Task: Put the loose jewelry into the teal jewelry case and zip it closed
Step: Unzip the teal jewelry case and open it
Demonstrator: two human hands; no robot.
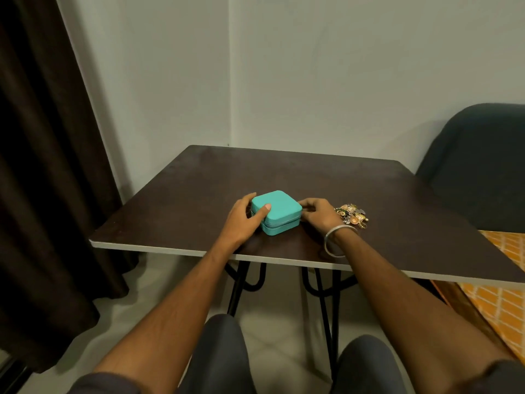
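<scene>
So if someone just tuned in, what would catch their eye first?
The teal jewelry case, lid down near the front of the dark table, with the left hand and right hand on its sides. Next, the loose jewelry heaped just right of it.

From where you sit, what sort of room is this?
Probably a room in a home, perhaps a bedroom: a small dark table against a plain wall, a dark curtain on the left, a padded chair, and orange patterned fabric like a bedspread.

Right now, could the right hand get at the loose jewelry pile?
Probably yes: the jewelry pile lies uncovered on the table just beyond the right hand, with nothing between them.
</scene>
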